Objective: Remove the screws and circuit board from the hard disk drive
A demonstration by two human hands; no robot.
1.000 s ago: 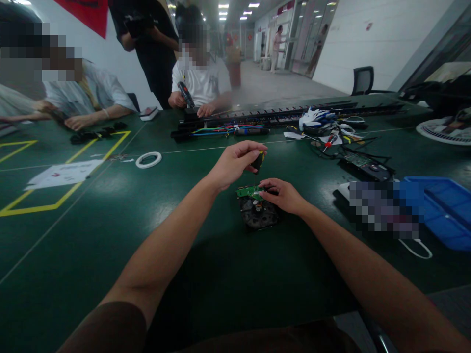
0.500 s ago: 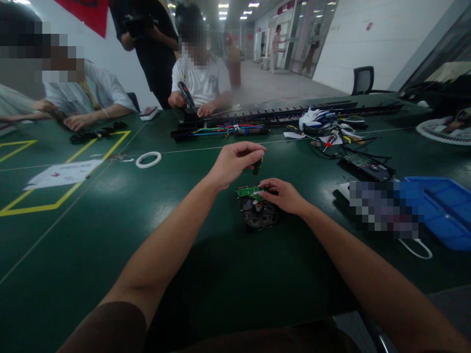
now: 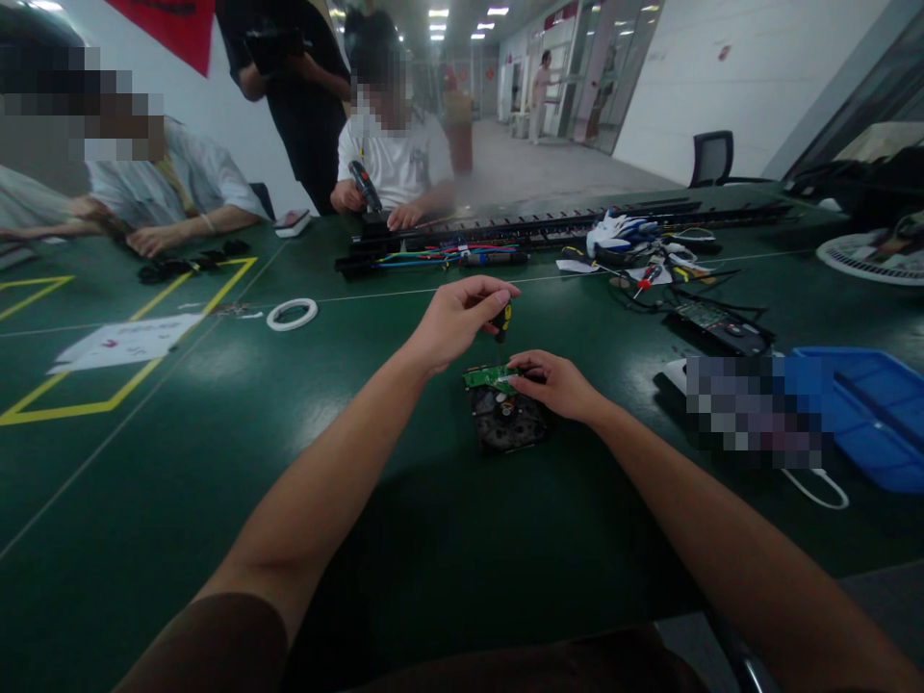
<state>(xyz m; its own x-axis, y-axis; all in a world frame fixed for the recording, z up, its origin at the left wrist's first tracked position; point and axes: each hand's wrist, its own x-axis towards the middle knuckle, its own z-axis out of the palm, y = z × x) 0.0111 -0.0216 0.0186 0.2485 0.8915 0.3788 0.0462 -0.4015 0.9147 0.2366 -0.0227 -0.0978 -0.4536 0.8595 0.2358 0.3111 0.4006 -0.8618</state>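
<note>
Drive (image 3: 505, 419) lies flat on the green surface (image 3: 361, 481), just in front of the person and between the two forearms, with a green board (image 3: 485, 376) on its far end. The left hand (image 3: 454, 322) hovers over that end, its grip closed around the dark handle of a screwdriver (image 3: 502, 322), which stands nearly upright with its thin shaft pointing down at the board. The right hand (image 3: 559, 385) rests on the drive's right edge, fingers bent, fingertips at the board; whether its grip clasps the drive or only presses on it cannot be told. To the left, well apart, lie a white ring (image 3: 292, 314) and a paper (image 3: 122, 342) inside yellow floor-style lines. To the right sit a blue tray (image 3: 866, 404) and a white cable (image 3: 819, 486). Farther back a long black rail (image 3: 549, 226) with coloured wires crosses the surface, with gloves (image 3: 617, 234) beside it. Across the surface a seated person holds a power tool (image 3: 365, 185) at the rail's left end.
</note>
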